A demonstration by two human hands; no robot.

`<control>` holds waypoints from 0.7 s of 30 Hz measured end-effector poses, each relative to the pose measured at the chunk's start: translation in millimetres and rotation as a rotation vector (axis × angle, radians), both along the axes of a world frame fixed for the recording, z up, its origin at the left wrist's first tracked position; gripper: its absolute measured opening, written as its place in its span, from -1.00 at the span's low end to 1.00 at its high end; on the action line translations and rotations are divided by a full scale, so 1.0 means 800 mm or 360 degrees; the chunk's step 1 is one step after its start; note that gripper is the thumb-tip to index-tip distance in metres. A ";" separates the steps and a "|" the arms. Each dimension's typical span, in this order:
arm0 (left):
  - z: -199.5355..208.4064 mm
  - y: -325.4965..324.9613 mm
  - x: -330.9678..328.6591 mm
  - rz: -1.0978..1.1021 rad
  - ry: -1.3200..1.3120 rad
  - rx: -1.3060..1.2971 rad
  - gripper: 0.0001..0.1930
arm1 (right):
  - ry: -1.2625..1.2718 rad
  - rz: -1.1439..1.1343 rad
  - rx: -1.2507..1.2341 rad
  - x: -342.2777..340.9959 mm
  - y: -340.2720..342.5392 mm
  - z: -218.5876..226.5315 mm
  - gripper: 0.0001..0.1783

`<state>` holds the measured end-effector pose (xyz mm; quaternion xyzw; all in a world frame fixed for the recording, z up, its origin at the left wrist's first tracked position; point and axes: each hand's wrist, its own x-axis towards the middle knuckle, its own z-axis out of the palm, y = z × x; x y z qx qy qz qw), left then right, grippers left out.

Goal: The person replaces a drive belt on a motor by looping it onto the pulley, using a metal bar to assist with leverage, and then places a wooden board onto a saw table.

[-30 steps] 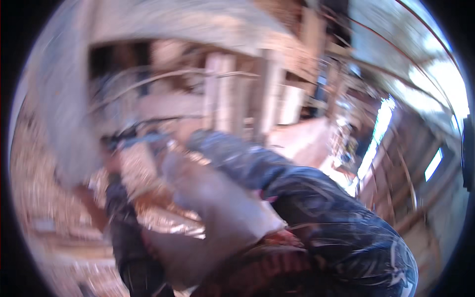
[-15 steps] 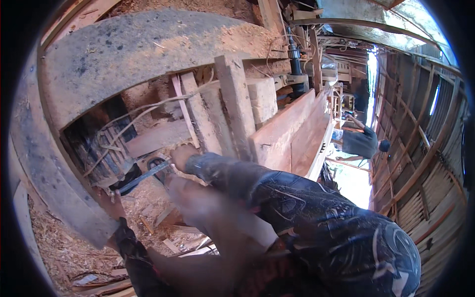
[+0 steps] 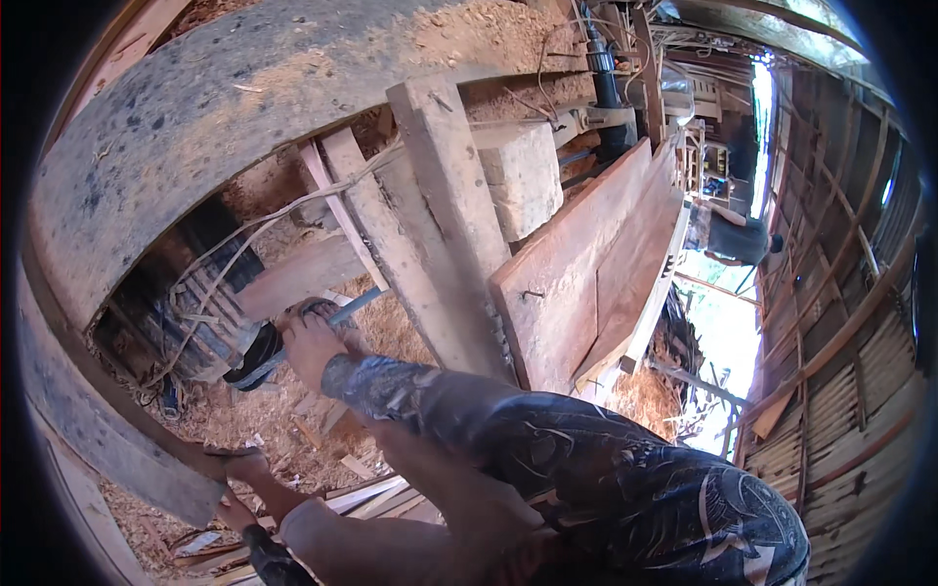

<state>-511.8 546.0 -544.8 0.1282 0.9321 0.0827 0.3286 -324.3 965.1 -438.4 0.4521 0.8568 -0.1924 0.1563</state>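
Note:
My right hand (image 3: 313, 350) is closed around a long, flat blue-grey metal bar (image 3: 359, 306). The bar slants under the bench, one end by a dark rounded part (image 3: 256, 354), the other by the upright boards. Beside that rounded part sits a ribbed, motor-like metal body (image 3: 200, 327), with a thin cord looping over it. My left hand (image 3: 234, 512) is at the lower corner of a thick weathered plank (image 3: 127, 449). Its fingers are partly hidden by the plank, and I cannot make out anything in them. A sandalled foot (image 3: 246, 465) rests just above that hand.
A broad, sawdust-covered wooden top (image 3: 215, 107) arches overhead. A wooden post (image 3: 449, 195), a pale block (image 3: 518, 181) and a reddish board (image 3: 562, 283) with a protruding nail stand to the right. Wood scraps (image 3: 376, 493) and shavings litter the ground. Another person (image 3: 735, 239) is farther off.
My left hand has left the bar's end and moved down to the plank's corner. My right hand has shifted left and down, now gripping the bar. The view has shifted too.

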 end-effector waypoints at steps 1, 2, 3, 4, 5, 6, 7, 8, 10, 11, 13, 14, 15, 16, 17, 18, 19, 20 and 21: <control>0.014 -0.014 0.014 0.0062 -0.0063 -0.0021 -0.26 | -0.0004 -0.0020 -0.0014 0.008 -0.006 0.008 -0.61; 0.043 -0.030 0.029 0.0209 -0.0195 -0.0030 -0.31 | 0.0193 0.0039 0.0054 0.005 -0.016 0.032 -0.63; 0.074 -0.030 0.048 0.0364 -0.0329 -0.0031 -0.35 | 0.0383 0.0100 0.0145 0.009 -0.019 0.060 -0.64; 0.102 -0.020 0.076 0.0523 -0.0478 -0.0018 -0.40 | 0.0425 0.0049 0.0047 0.023 -0.017 0.083 -0.67; 0.101 -0.103 0.053 0.0406 -0.0387 0.0011 -0.40 | 0.0546 0.0045 0.0028 -0.011 -0.020 0.113 -0.67; 0.105 -0.163 0.048 0.0362 -0.0392 0.0109 -0.42 | 0.0396 0.0062 -0.0311 -0.023 -0.018 0.142 -0.68; 0.107 -0.191 0.030 0.0237 -0.0426 0.0177 -0.43 | 0.0236 0.0013 -0.0658 -0.008 -0.022 0.148 -0.69; 0.103 -0.163 0.068 0.0147 -0.0647 0.0234 -0.44 | 0.0633 -0.0414 -0.0765 0.077 -0.042 0.109 -0.70; 0.145 -0.154 0.075 0.0016 -0.0949 0.0223 -0.46 | 0.0461 -0.0548 -0.0909 0.109 -0.067 0.123 -0.69; 0.182 -0.175 0.038 -0.0035 -0.0997 0.0181 -0.47 | -0.0099 -0.0221 -0.0935 0.084 -0.059 0.181 -0.68; 0.225 -0.148 0.027 -0.0170 -0.1211 0.0258 -0.49 | 0.0331 -0.0414 -0.0595 0.140 -0.091 0.218 -0.69; 0.252 -0.148 0.003 -0.0208 -0.1269 0.0275 -0.50 | 0.0145 -0.0628 -0.0684 0.142 -0.108 0.252 -0.63; 0.271 -0.143 -0.016 -0.0235 -0.1324 0.0311 -0.51 | -0.0122 -0.1398 -0.0977 0.092 -0.085 0.362 -0.59; 0.291 -0.139 -0.043 -0.0238 -0.1339 0.0309 -0.51 | -0.0007 -0.1210 -0.0586 0.196 -0.181 0.275 -0.55; 0.312 -0.144 -0.076 -0.0220 -0.1306 0.0271 -0.52 | 0.0111 -0.1359 -0.0570 0.191 -0.211 0.317 -0.55; 0.327 -0.148 -0.118 -0.0152 -0.1189 0.0193 -0.54 | 0.0249 -0.1488 -0.0540 0.174 -0.227 0.362 -0.54; 0.339 -0.151 -0.157 -0.0096 -0.1081 0.0117 -0.55 | 0.0285 -0.1638 -0.0591 0.182 -0.257 0.381 -0.54; 0.358 -0.147 -0.182 0.0091 -0.0952 -0.0023 -0.58 | 0.0292 -0.1794 -0.0657 0.191 -0.299 0.399 -0.54; 0.376 -0.144 -0.202 0.0046 -0.0913 -0.0021 -0.58 | 0.0344 -0.1825 -0.0664 0.202 -0.334 0.412 -0.54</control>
